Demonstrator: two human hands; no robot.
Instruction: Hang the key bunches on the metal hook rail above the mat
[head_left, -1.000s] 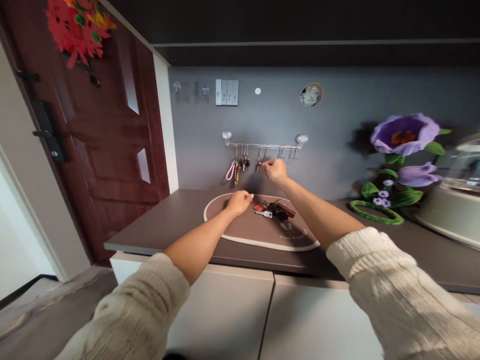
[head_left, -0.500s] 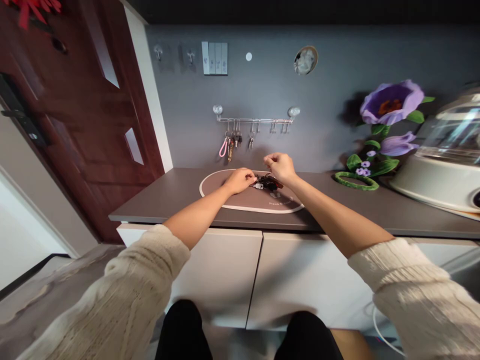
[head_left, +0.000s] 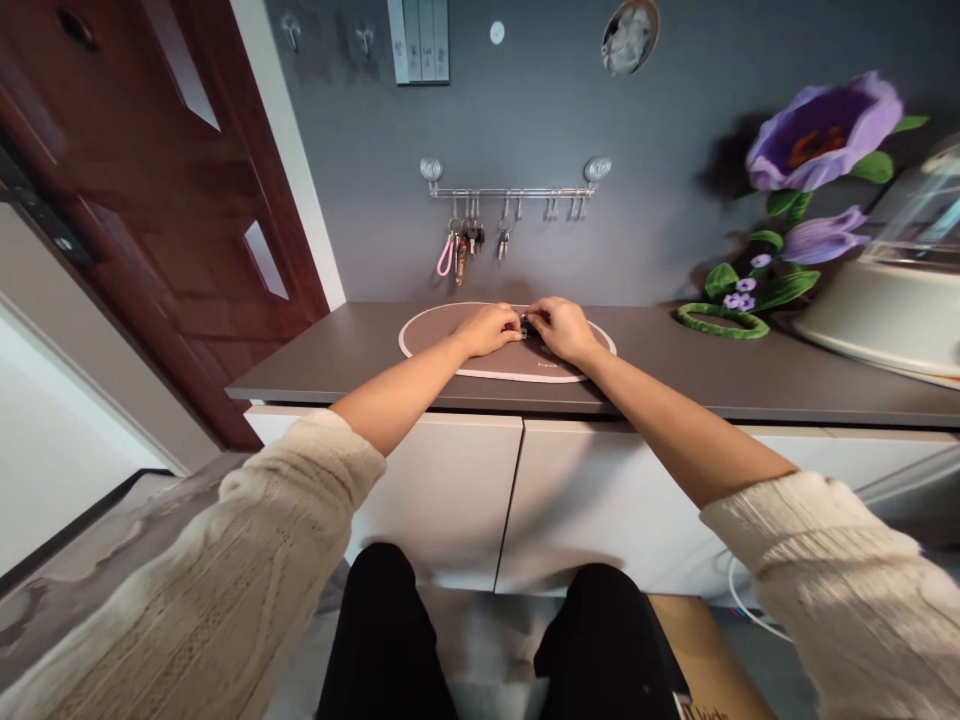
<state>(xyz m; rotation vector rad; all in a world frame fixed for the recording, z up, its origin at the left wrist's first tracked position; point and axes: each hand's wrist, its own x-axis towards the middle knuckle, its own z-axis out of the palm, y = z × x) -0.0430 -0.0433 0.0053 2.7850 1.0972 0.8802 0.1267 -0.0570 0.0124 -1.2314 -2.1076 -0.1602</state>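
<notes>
Both my hands meet over an oval brown mat (head_left: 431,335) with a pale rim on the dark countertop (head_left: 337,355). My left hand (head_left: 491,328) and my right hand (head_left: 561,327) are curled, fingers together, on a bunch of dark keys (head_left: 527,324) lying on the mat. Only a sliver of the keys shows between the hands. On the wall above, a chrome hook rail (head_left: 514,191) carries a key set with a pink loop (head_left: 445,257) and two other key sets (head_left: 502,243).
A dark red door (head_left: 142,200) stands at the left. A big purple fabric flower (head_left: 821,130) with a green ring base (head_left: 722,322) sits at the right, beside a white appliance with a clear lid (head_left: 892,290). White cupboard doors (head_left: 450,490) lie below the counter.
My right hand came down from the hook rail to the mat and closed on the key bunch beside my left hand. The camera tilted downward, showing my legs.
</notes>
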